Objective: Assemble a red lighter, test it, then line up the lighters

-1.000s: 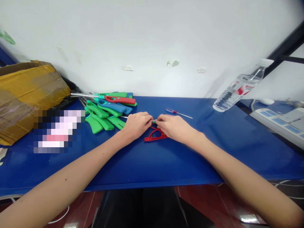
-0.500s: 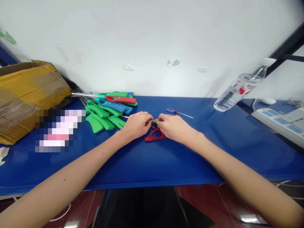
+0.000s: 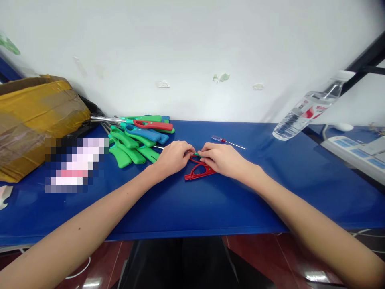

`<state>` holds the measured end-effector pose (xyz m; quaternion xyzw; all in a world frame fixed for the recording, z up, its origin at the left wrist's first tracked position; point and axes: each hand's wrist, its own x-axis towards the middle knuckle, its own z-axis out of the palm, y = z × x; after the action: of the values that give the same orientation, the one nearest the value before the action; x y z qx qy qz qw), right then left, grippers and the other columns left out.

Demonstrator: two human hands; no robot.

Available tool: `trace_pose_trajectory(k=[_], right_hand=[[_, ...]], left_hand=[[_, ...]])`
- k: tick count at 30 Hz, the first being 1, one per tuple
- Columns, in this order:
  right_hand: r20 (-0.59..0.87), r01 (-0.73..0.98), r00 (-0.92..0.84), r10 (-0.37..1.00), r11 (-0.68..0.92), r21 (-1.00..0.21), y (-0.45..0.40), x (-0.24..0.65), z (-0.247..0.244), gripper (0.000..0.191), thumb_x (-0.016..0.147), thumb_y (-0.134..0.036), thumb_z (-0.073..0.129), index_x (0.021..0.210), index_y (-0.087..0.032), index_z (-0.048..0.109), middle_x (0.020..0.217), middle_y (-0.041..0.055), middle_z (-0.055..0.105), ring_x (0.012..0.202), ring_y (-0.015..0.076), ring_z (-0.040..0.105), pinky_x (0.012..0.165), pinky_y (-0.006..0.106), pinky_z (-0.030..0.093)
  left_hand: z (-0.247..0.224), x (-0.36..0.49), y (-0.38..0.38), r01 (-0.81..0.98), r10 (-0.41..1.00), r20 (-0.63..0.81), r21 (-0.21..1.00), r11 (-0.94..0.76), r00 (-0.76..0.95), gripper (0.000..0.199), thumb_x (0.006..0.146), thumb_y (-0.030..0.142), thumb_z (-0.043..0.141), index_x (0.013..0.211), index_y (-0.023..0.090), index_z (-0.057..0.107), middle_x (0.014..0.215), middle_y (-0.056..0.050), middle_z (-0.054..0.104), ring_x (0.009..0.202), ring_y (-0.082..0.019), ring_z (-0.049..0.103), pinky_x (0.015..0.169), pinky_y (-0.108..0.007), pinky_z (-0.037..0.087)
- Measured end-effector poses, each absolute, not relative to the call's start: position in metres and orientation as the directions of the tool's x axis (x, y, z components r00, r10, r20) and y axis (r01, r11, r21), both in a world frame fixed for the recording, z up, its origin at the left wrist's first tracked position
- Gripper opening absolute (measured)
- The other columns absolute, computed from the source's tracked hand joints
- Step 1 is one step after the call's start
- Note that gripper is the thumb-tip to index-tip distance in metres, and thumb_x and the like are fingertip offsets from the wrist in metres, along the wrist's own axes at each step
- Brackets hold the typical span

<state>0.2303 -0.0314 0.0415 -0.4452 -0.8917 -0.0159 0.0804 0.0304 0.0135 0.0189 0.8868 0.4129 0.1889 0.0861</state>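
Observation:
My left hand (image 3: 176, 157) is closed in a pinch on a partly open red gas lighter, whose metal tube (image 3: 158, 147) shows to the left of it. Between both sets of fingertips are a small green piece (image 3: 196, 154) and a bit of red casing (image 3: 195, 159). My right hand (image 3: 222, 159) pinches the green piece from the right. Below the hands, a separate red half shell (image 3: 198, 171) with an oval opening lies on the table, partly under my right fingers. The inner parts of the lighter are largely hidden by my fingers.
A screwdriver (image 3: 228, 142) with a clear handle lies behind my right hand. Left of my hands is a pile of green, blue and red lighters (image 3: 135, 138). A taped carton (image 3: 36, 124) stands far left; a water bottle (image 3: 309, 108) and power strip (image 3: 355, 154) are right.
My right hand's fingers have shifted and opened slightly around the green piece, so more of the red half shell shows. My left hand stays almost in place.

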Motion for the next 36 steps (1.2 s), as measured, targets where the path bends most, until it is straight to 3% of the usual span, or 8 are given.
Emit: trace_pose_trajectory(k=[3,7,12,15,20,25,28,36], right_hand=[[0.191,0.788,-0.59,0.785,0.611,-0.074,-0.028,0.234,0.039,0.023,0.096,-0.022,0.055,0.107,-0.021,0.075,0.108,0.0074,0.071,0.085,0.0202,0.068,0.07,0.03,0.05],[0.253,0.777,-0.568,0.783,0.611,-0.15,-0.022,0.238,0.034,0.02,0.094,-0.027,0.061,0.106,-0.023,0.077,0.109,0.0084,0.072,0.102,0.0243,0.066,0.076,0.032,0.052],[0.262,0.725,-0.474,0.841,0.541,-0.425,-0.018,0.242,0.028,0.019,0.088,-0.031,0.069,0.104,-0.025,0.078,0.102,0.0054,0.074,0.079,0.0178,0.067,0.071,0.03,0.05],[0.273,0.696,-0.431,0.86,0.51,-0.506,-0.018,0.242,0.026,0.019,0.086,-0.032,0.072,0.102,-0.023,0.078,0.098,0.0055,0.075,0.079,0.0185,0.068,0.069,0.03,0.05],[0.315,0.71,-0.416,0.853,0.521,-0.474,-0.018,0.242,0.024,0.018,0.085,-0.033,0.073,0.098,-0.022,0.078,0.094,0.0053,0.077,0.079,0.0203,0.068,0.07,0.031,0.051],[0.333,0.662,-0.554,0.763,0.647,-0.379,-0.016,0.251,0.028,0.022,0.094,-0.029,0.059,0.103,-0.023,0.078,0.113,0.0091,0.07,0.094,0.0217,0.067,0.083,0.036,0.052],[0.306,0.633,-0.6,0.74,0.672,-0.384,-0.013,0.258,0.031,0.024,0.095,-0.025,0.057,0.107,-0.025,0.077,0.116,0.0097,0.068,0.1,0.0228,0.066,0.087,0.037,0.052],[0.273,0.619,-0.61,0.744,0.663,-0.422,-0.01,0.259,0.03,0.024,0.095,-0.031,0.057,0.107,-0.026,0.077,0.112,0.0076,0.071,0.095,0.0216,0.067,0.089,0.037,0.052]], left_hand=[[0.018,0.03,0.013,0.695,0.756,0.268,0.298,-0.655,0.597,0.024,0.09,0.015,0.052,0.096,0.02,0.074,0.096,-0.005,0.073,0.087,-0.02,0.066,0.077,-0.03,0.049],[0.017,0.03,0.014,0.687,0.75,0.272,0.301,-0.662,0.603,0.023,0.09,0.015,0.052,0.095,0.02,0.074,0.095,-0.005,0.073,0.086,-0.02,0.065,0.076,-0.03,0.048],[0.015,0.027,0.014,0.647,0.714,0.298,0.303,-0.7,0.633,0.021,0.091,0.017,0.053,0.096,0.018,0.073,0.094,-0.006,0.072,0.084,-0.02,0.063,0.075,-0.03,0.047],[0.014,0.026,0.014,0.627,0.693,0.328,0.297,-0.72,0.641,0.021,0.093,0.022,0.053,0.1,0.018,0.073,0.096,-0.006,0.071,0.085,-0.02,0.063,0.075,-0.031,0.047],[0.012,0.024,0.015,0.592,0.646,0.368,0.263,-0.762,0.669,0.025,0.096,0.025,0.052,0.11,0.018,0.071,0.101,-0.007,0.069,0.09,-0.022,0.063,0.079,-0.033,0.049],[0.011,0.024,0.016,0.594,0.652,0.361,0.271,-0.758,0.667,0.025,0.096,0.023,0.052,0.109,0.019,0.073,0.098,-0.007,0.069,0.089,-0.021,0.063,0.078,-0.033,0.049],[0.011,0.025,0.016,0.594,0.656,0.363,0.279,-0.754,0.662,0.025,0.095,0.022,0.053,0.109,0.018,0.073,0.097,-0.007,0.069,0.087,-0.021,0.063,0.076,-0.032,0.049],[0.011,0.024,0.015,0.597,0.657,0.358,0.276,-0.753,0.664,0.025,0.095,0.023,0.054,0.11,0.018,0.074,0.097,-0.007,0.068,0.085,-0.02,0.063,0.074,-0.032,0.049]])
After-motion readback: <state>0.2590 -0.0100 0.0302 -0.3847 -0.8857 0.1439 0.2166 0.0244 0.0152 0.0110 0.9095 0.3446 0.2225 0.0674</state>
